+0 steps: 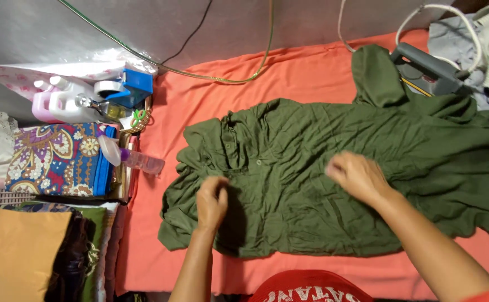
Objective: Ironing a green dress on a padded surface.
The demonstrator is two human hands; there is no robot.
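An olive green buttoned garment (311, 168) lies spread and wrinkled across an orange-covered surface (300, 72). My left hand (211, 201) rests on the garment's lower left part, below the collar, with its fingers curled and pinching the cloth. My right hand (358, 176) lies on the middle of the garment, fingers bent and pressing the fabric. One sleeve (374, 75) reaches up toward the back edge.
A dark iron (426, 64) with a white cord sits at the back right beside grey clothes (462, 39). At the left are folded patterned cloth (54, 159), a spray bottle (130, 157), a pink and white jug (60, 100), a blue tape dispenser (127, 86) and stacked orange fabric (15, 251).
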